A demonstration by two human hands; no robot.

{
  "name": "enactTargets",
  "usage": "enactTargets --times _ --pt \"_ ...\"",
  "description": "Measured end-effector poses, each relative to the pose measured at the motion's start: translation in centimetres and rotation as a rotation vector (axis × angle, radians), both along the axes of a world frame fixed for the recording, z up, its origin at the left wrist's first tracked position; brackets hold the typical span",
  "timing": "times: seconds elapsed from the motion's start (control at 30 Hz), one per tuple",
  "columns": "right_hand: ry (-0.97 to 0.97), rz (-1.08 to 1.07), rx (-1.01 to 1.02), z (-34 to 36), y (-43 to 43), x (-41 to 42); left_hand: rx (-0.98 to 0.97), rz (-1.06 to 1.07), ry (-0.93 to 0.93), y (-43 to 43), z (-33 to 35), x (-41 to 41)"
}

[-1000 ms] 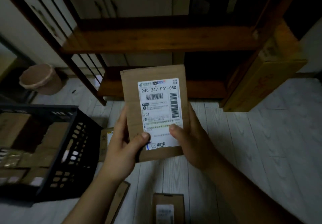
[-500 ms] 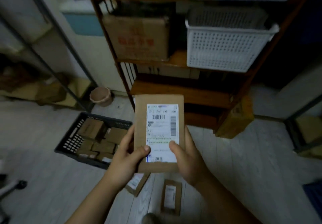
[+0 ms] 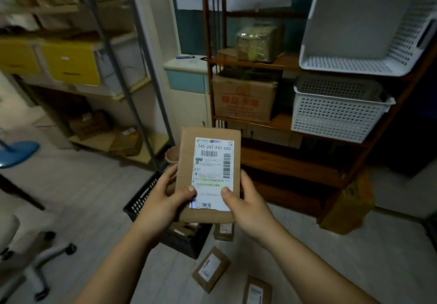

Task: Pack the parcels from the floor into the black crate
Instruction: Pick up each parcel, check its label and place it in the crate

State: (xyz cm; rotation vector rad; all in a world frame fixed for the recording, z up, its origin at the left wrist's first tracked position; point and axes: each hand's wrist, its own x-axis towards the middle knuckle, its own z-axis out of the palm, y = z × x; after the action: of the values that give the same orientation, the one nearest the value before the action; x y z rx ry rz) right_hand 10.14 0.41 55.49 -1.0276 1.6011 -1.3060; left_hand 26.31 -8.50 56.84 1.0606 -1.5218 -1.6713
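Both hands clasp one brown parcel (image 3: 209, 176) upright, left hand (image 3: 163, 199) and right hand (image 3: 248, 205) each with a thumb on its label, above the black crate (image 3: 142, 199). That crate, mostly hidden behind the parcel, already holds some parcels. Three more parcels lie on the floor (image 3: 331, 268) just beside the crate, so packing looks partly done.
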Motion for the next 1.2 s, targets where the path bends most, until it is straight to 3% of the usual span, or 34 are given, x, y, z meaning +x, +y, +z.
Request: enactTargets --times 0.23,0.43,0.8,1.0,1.2 --pt "-0.283 -0.099 -0.169 2.8 -9.3 8.2 0.021 -0.154 -0.066 -8.3 3.3 10.2" --pt "-0.384 -0.248 -0.223 3.4 -14.7 14.2 0.052 -0.161 -0.08 -14.1 4.4 15.2" --pt "-0.248 -0.36 -0.212 1.6 -24.7 13.2 0.181 -0.116 -0.022 -24.1 2.1 16.6" --pt "-0.175 -0.391 -0.095 -1.8 -32.4 12.7 0.176 0.272 -0.019 -32.4 0.8 13.7" --pt "-0.155 -0.383 -0.017 -4.5 -37.6 12.6 0.145 0.096 -0.104 -39.0 -1.6 12.0"
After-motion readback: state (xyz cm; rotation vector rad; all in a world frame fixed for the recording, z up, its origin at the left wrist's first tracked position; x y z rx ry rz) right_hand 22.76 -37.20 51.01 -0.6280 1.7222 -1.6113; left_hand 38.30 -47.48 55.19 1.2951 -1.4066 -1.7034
